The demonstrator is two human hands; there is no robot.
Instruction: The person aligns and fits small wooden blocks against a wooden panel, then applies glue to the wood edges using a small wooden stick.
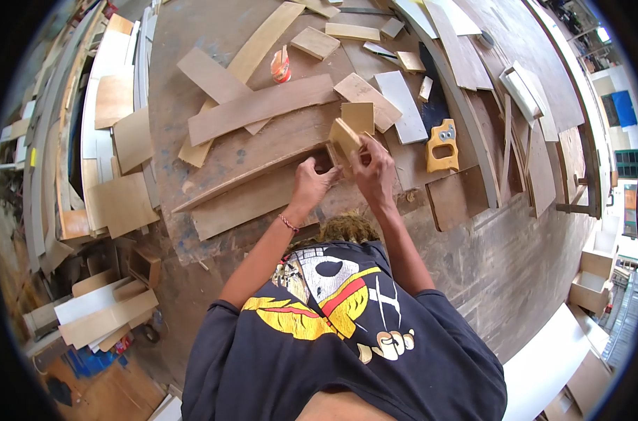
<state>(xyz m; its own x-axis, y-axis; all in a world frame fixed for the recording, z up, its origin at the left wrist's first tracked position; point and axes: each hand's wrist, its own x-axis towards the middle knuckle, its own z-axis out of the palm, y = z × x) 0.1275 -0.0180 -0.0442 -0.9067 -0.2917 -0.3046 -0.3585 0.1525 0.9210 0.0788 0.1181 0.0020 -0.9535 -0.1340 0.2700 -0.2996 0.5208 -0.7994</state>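
We are seeing a long wooden frame lying on the worktable, in front of the person, its long axis running diagonally from lower left to upper right, its right end pointing at the hands. Its thin long strip is standing on edge, and a flat board is lying alongside on the near side. The left hand is reaching up and right from the lower left, wrist low, thumb and fingers closing on the frame's right end; exact fingertip contact is partly hidden. The right hand is coming up and slightly left, fingers bent, gripping a small wood block between thumb and fingers. That block is tilting, its long axis running from upper left to lower right, just above and beside the frame's end. We are noting a small square board just behind the block, a yellow-handled saw lying right of the right hand, and a white board lying up and right. An orange-and-white container is standing beyond the long plank, which is lying across other strips. Both forearms are converging toward the frame's right end.
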